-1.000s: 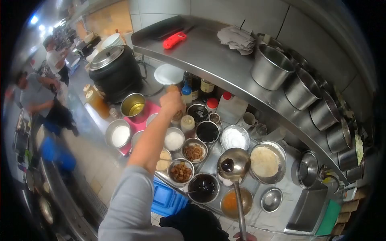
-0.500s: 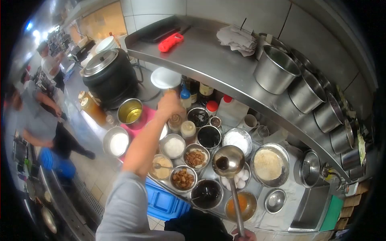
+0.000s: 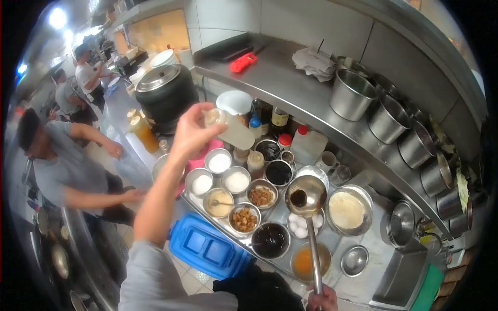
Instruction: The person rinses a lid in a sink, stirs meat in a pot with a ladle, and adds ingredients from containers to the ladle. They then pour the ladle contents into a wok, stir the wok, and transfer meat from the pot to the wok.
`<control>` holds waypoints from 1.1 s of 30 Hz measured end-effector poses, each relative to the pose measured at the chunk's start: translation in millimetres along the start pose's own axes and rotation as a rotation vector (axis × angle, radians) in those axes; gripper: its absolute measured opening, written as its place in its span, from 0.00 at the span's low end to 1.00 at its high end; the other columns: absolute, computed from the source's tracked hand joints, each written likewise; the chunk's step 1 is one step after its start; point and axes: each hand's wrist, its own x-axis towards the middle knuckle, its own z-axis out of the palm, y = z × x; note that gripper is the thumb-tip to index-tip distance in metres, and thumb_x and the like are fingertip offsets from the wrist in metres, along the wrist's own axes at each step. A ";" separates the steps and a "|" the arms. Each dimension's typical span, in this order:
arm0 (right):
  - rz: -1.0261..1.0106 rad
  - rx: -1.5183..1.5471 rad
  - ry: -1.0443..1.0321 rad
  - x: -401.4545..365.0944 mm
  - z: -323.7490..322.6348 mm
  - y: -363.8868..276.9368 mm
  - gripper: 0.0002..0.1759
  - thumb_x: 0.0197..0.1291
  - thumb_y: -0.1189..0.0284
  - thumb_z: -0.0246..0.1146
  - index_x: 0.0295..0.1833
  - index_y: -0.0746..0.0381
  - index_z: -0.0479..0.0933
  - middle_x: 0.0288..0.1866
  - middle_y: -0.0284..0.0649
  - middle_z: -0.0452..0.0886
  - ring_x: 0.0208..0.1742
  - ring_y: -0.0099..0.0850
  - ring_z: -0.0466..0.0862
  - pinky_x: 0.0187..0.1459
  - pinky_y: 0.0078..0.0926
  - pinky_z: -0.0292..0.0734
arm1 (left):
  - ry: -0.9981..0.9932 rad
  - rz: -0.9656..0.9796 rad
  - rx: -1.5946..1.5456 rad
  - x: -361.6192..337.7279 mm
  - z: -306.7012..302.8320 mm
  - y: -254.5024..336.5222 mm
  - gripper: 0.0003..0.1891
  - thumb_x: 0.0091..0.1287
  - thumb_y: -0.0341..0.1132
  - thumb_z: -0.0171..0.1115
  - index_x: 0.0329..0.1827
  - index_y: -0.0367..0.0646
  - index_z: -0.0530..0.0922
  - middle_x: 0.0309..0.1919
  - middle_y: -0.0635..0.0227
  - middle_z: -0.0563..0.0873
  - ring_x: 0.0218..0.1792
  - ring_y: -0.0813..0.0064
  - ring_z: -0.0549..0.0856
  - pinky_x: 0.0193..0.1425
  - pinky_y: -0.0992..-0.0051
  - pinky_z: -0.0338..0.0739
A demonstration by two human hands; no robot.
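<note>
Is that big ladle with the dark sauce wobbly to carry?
Probably wobbly: the right hand grips the ladle only at its long handle's end. The metal looks stiff, so bending seems unlikely. The small dark pool could slosh if tilted.

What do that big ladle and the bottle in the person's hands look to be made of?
The ladle, gripped by the right hand, looks like polished steel: silvery, with bright reflections on bowl and handle. The bottle in the left hand seems to be translucent plastic, cloudy white and dull, though glass cannot be ruled out.
</note>
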 end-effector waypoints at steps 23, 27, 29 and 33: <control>0.116 -0.017 -0.092 -43.0 -43.9 7.7 0.21 0.62 0.70 0.63 0.55 0.74 0.75 0.18 0.35 0.70 0.12 0.24 0.67 0.15 0.22 0.58 | -0.366 -0.602 -0.750 -401.3 68.8 -34.5 0.41 0.54 0.40 0.82 0.71 0.39 0.72 0.55 0.59 0.86 0.54 0.62 0.88 0.62 0.59 0.82; 0.216 -0.034 -0.065 -47.9 -32.2 -14.4 0.20 0.62 0.70 0.66 0.56 0.71 0.77 0.24 0.32 0.73 0.16 0.21 0.69 0.18 0.20 0.60 | -0.456 -0.235 -0.049 -341.0 54.6 4.5 0.41 0.55 0.42 0.82 0.71 0.39 0.72 0.57 0.57 0.86 0.56 0.63 0.87 0.64 0.62 0.81; 0.286 -0.039 -0.048 -48.0 -25.7 -27.4 0.21 0.62 0.69 0.66 0.57 0.70 0.77 0.24 0.33 0.73 0.16 0.21 0.70 0.19 0.20 0.59 | -0.518 0.020 0.219 -301.6 42.5 6.0 0.43 0.55 0.44 0.81 0.72 0.39 0.71 0.58 0.51 0.86 0.56 0.60 0.88 0.62 0.62 0.83; 0.341 -0.073 -0.029 -50.4 -12.6 -41.2 0.20 0.63 0.71 0.64 0.57 0.70 0.77 0.24 0.32 0.73 0.17 0.21 0.70 0.19 0.21 0.59 | -0.568 0.099 0.724 -250.6 31.7 15.8 0.41 0.51 0.38 0.79 0.71 0.43 0.71 0.52 0.50 0.86 0.52 0.49 0.87 0.57 0.56 0.83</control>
